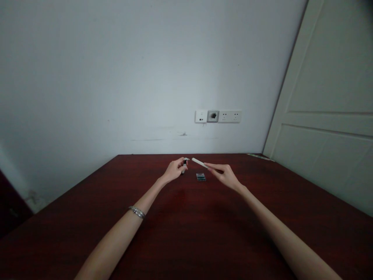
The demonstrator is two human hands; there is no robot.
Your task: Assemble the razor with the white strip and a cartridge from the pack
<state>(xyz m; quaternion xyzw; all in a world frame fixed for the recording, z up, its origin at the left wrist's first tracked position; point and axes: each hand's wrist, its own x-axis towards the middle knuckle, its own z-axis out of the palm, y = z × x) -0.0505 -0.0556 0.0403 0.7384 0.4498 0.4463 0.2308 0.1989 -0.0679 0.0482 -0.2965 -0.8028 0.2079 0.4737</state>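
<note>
My left hand (175, 168) is closed around a small upright object (185, 161) with a pale, curved top, a black part below it and a light lower end. Its exact kind is too small to make out, and my fingers cover part of it. My right hand (225, 175) pinches one end of a slim white stick (198, 162), which slants up to the left. The stick's free tip is close to the pale top, with a small gap between them. On the tabletop between my hands lies a small clear flat case (201, 177) with dark greenish contents.
The dark red-brown table (186, 233) reaches back to a pale wall (116, 77). Sockets and wall plates (218, 116) sit above its rear edge. A white panelled door (329, 85) stands along the right, and a thin flat strip (260, 157) lies at the back right corner.
</note>
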